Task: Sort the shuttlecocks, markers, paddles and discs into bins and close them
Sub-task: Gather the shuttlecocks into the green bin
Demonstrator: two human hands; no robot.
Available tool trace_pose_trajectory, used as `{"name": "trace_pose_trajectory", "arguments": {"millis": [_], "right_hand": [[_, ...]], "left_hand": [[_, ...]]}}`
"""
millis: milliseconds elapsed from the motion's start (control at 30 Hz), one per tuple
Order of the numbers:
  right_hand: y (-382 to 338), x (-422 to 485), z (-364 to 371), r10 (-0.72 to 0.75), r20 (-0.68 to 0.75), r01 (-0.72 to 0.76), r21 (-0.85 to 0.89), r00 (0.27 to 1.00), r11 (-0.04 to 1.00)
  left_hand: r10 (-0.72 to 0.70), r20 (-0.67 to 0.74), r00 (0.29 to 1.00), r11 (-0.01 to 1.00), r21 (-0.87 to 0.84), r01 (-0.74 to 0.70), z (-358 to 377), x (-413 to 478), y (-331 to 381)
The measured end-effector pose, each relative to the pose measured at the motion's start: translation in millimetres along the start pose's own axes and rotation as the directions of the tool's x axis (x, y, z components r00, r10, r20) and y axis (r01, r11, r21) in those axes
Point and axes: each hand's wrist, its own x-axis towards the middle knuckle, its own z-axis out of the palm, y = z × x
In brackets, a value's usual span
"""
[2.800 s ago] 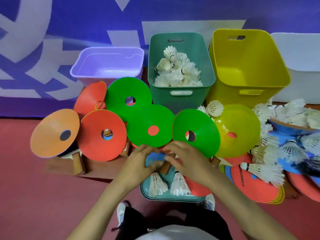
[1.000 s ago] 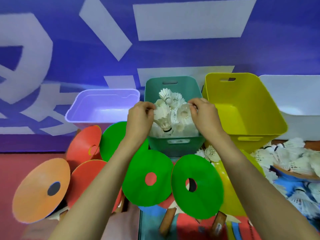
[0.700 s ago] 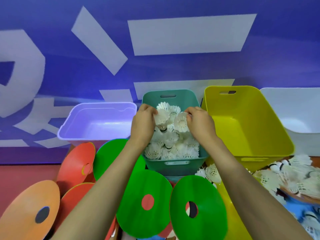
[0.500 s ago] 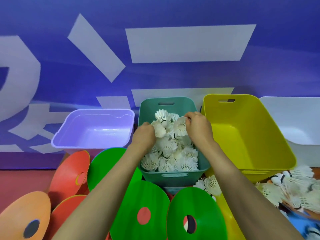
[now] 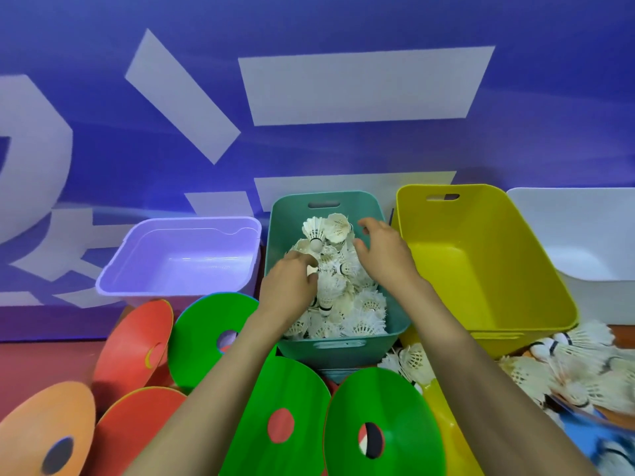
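Hanging over shuttlecocks [image 5: 364,305]: left hand [image 5: 288,286], right hand [image 5: 385,257].

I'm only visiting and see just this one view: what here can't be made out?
Head view only:
- Teal bin floor: buried under shuttlecocks.
- White bin: cut by the right edge.
- Orange disc: cut by the bottom-left corner.
- Left hand grip: fingers sunk among feathers, cannot tell if it holds one.

A single wide-angle camera sits on the person's head, looking forward and down from close above the teal bin [image 5: 340,348] and facing the blue wall [image 5: 309,29] behind it.
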Motion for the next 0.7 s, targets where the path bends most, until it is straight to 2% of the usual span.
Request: {"name": "trace_pose_trajectory", "arguments": {"millis": [100, 233, 367, 433, 500, 567, 633, 700], "right_hand": [[8, -33, -16, -0.048, -0.035, 0.050, 0.061, 0.998, 0.997], [32, -88, -36, -0.091, -0.167, 0.112, 0.121, 0.982, 0.986], [62, -138, -49, -0.096, -0.254, 0.142, 0.168, 0.962, 0.975], [77, -159, -52, -0.086, -0.309, 0.154, 0.205, 0.947, 0.966], [94, -177, -53, -0.076, -0.360, 0.162, 0.216, 0.930, 0.963], [111, -192, -48, -0.061, -0.359, 0.138, 0.192, 0.931, 0.972], [127, -201, -38, -0.004, -0.269, 0.057, 0.189, 0.963, 0.980], [138, -205, -26, 0.028, -0.115, -0.009, 0.160, 0.993, 0.987]], "left_hand": [[0.055, -0.045, 0.997, 0.998, -0.039, -0.057, 3, -14, 16], [0.162, -0.192, 0.968, 0.975, -0.122, -0.188, 13, -45, 45], [0.356, -0.364, 0.861, 0.881, -0.177, -0.439, 27, -77, 73], [0.445, -0.387, 0.807, 0.829, -0.163, -0.535, 39, -94, 86], [0.536, -0.325, 0.779, 0.785, -0.148, -0.602, 58, -110, 94], [0.543, -0.157, 0.825, 0.815, -0.138, -0.563, 82, -120, 98], [0.437, 0.045, 0.898, 0.895, -0.118, -0.430, 104, -122, 100], [0.300, 0.169, 0.939, 0.954, -0.060, -0.294, 118, -120, 103]]}}
